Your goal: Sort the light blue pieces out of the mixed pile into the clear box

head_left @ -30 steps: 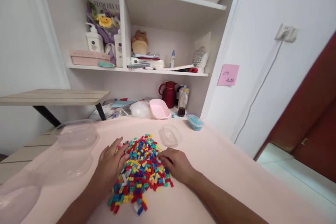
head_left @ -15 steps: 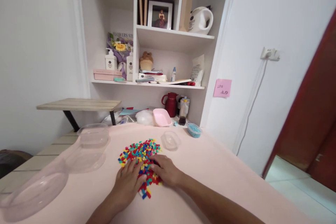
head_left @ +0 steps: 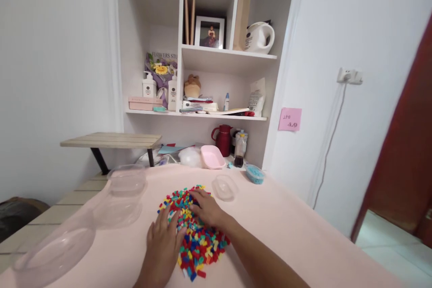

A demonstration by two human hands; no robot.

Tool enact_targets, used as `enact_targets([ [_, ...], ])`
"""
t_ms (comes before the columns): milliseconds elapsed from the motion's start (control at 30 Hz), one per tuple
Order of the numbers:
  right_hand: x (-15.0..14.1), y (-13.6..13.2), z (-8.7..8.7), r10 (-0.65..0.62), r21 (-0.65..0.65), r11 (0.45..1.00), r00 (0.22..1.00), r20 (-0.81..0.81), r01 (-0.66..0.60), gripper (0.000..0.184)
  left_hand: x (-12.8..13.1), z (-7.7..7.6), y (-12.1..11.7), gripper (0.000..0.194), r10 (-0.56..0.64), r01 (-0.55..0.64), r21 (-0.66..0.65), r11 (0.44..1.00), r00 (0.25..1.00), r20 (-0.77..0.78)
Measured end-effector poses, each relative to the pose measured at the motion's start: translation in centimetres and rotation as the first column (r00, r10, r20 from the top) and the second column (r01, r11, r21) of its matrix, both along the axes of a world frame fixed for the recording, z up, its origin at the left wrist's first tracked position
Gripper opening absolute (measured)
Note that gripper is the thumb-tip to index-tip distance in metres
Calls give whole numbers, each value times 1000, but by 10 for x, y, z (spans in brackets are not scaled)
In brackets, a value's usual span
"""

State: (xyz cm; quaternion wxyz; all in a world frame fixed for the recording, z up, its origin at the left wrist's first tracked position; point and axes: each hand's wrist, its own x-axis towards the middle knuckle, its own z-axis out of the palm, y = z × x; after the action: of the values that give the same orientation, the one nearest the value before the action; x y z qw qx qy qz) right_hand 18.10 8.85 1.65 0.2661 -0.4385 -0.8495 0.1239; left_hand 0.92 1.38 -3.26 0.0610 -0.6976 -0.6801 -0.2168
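Observation:
A spread-out heap of small coloured plastic pieces (head_left: pixel 202 247), red, yellow, blue, green and white, lies on the pink tabletop cover (head_left: pixel 283 234). My left hand (head_left: pixel 164 238) rests at the heap's left edge, palm down with its fingers apart. Over the heap's upper right part lies my right hand (head_left: pixel 206 209), its fingers stretched out onto the pieces. I see nothing gripped in either hand. Some pieces are hidden beneath both hands.
Clear plastic containers (head_left: pixel 126 180) stand on the left, and a small clear tub (head_left: pixel 225 188) sits beyond the heap. A tub of blue pieces (head_left: pixel 254 174) is at the back right. Behind are a pink basin (head_left: pixel 212 157), a red jug (head_left: pixel 223 140) and a bottle (head_left: pixel 240 150).
My right hand has slid forward over the heap. The pieces are spread wider toward me and to the right. The camera has tilted up slightly, so the scene sits lower.

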Motion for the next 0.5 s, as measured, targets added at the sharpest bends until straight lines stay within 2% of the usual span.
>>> enact_targets([
  [100,1,-2,1,107,-25,994,994,13,-107,44,-3,-6,3,50,-36,35,-72,997,999,-11],
  [200,19,-14,11,293,-18,956,956,-28,-293,36,-3,-2,2,50,-88,88,-133,987,996,1],
  [233,28,-17,16,289,7,957,955,-64,-289,37,-3,1,1,49,-89,90,-142,986,996,10],
  [267,38,-18,20,229,39,973,967,-114,-226,37,-2,4,0,49,-82,84,-148,985,996,19],
  [333,57,-16,24,-18,90,995,981,-192,36,37,0,9,-1,49,-68,72,-160,984,997,27],
  [367,66,-14,24,-173,109,974,962,-212,199,37,0,10,-1,49,-59,63,-164,984,998,27],
  [433,81,-7,18,-419,132,885,886,-197,447,36,1,10,0,49,-43,46,-163,986,999,24],
  [500,91,-2,7,-515,139,834,844,-146,533,38,2,8,1,48,-36,39,-143,989,999,22],
])
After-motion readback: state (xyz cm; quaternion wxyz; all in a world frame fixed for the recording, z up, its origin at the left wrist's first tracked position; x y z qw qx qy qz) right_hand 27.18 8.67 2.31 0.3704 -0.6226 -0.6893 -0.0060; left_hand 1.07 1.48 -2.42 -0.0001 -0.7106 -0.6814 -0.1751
